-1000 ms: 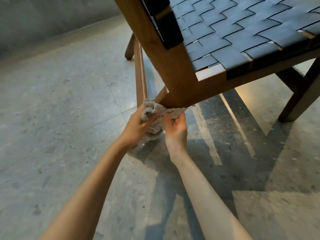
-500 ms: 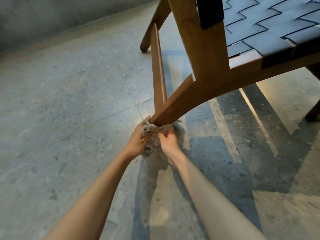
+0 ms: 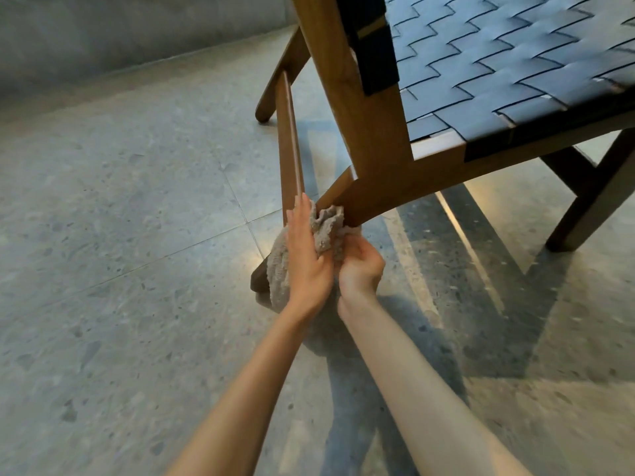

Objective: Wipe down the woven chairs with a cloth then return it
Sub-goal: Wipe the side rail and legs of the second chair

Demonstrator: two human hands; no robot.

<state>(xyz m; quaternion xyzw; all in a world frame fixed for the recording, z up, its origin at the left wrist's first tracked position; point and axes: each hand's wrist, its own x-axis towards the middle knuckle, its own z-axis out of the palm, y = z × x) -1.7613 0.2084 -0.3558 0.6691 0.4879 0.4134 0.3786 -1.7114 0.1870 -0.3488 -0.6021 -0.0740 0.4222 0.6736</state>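
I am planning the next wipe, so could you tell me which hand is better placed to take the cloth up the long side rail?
Probably the left hand: it lies flat on the cloth just beside the side rail; the right hand grips it lower.

1. I see a grey speckled floor (image 3: 120, 235) of large tiles, with thin joints crossing it.
2. The woven chair (image 3: 371, 132) stands on it by a near foot (image 3: 258, 283) (partly covered), a far foot (image 3: 263, 115) and a dark right foot (image 3: 558, 243).
3. Sun stripes and the chair's shadow lie across the tiles on my right.
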